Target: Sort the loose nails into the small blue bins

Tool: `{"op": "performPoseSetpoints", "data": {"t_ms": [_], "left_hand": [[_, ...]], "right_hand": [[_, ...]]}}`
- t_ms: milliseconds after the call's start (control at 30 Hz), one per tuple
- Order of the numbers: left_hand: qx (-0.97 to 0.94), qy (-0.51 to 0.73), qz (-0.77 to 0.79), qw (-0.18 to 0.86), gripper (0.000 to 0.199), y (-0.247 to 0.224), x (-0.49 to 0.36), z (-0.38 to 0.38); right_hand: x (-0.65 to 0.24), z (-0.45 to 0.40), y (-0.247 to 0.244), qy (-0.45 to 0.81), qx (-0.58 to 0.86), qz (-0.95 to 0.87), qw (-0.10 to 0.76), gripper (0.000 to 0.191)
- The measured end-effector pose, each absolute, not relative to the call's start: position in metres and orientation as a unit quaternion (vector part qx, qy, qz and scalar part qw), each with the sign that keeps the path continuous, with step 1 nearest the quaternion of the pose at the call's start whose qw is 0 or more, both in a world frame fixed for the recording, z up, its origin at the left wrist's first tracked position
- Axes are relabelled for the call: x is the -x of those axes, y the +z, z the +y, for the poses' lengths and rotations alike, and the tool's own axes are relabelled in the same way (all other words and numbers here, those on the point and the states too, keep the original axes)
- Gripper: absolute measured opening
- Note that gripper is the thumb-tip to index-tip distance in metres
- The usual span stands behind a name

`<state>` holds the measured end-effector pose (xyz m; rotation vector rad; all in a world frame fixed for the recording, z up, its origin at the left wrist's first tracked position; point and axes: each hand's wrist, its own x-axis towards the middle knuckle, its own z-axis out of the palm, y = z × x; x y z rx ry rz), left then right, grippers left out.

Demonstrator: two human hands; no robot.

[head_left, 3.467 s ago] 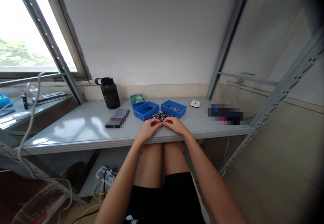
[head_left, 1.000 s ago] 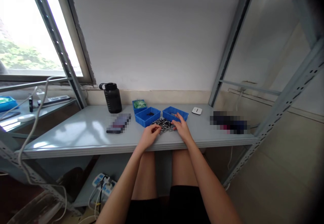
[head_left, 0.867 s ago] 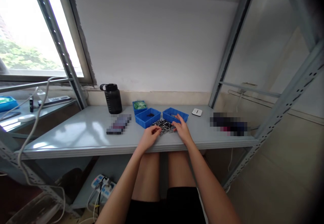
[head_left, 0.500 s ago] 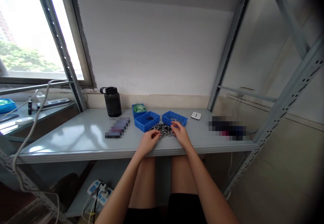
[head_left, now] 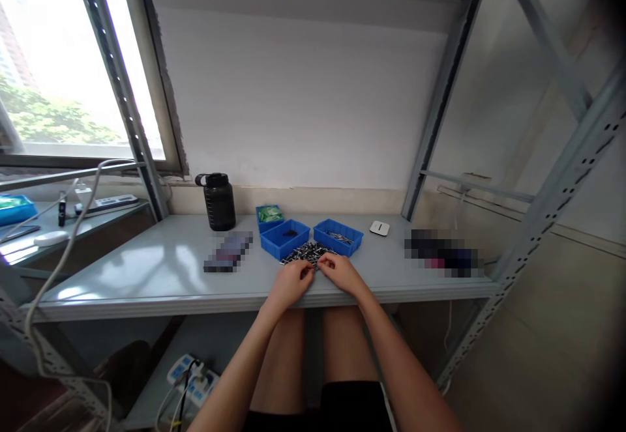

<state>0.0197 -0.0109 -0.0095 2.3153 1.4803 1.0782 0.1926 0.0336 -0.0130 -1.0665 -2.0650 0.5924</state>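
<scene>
Both hands work at the near edge of the tabletop [head_left: 147, 269]. The pile [head_left: 307, 251] of small black and silvery pieces lies on the tabletop just beyond the hands, in front of two blue bins. The left hand [head_left: 295, 278] and the right hand [head_left: 338, 270] are at the pile's near side, fingers curled inward; whether the fingers of either hand meet or clamp on a piece cannot be told (the detail is too small). The left bin [head_left: 278, 245] contains a few dark pieces; the right bin [head_left: 348, 247] contains silvery ones (slender in form). Behind the left bin is a small box [head_left: 268, 227] with green packets [head_left: 270, 213]. A black bottle [head_left: 220, 204] stands upright farther left, and a white square object [head_left: 379, 228] lies right of the bins.
</scene>
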Motion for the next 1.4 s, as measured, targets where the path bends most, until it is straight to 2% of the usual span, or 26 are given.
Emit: {"op": "performPoseSetpoints", "data": {"t_ms": [233, 1167, 1400], "left_hand": [[-0.778, 0.364, 0.503, 0.096, 0.019, -0.009, -0.021, -0.011], [-0.788, 0.366, 0.486, 0.092, 0.019, -0.013, -0.020, -0.009], [-0.775, 0.386, 0.491, 0.099, 0.021, -0.015, -0.020, -0.008]], "right_hand": [[-0.191, 0.028, -0.015, 0.155, 0.422, -0.841, 0.300, 0.013], [-0.187, 0.021, -0.010, 0.069, 0.445, -0.854, 0.259, 0.015], [-0.187, 0.023, -0.014, 0.078, 0.427, -0.852, 0.293, 0.016]]}}
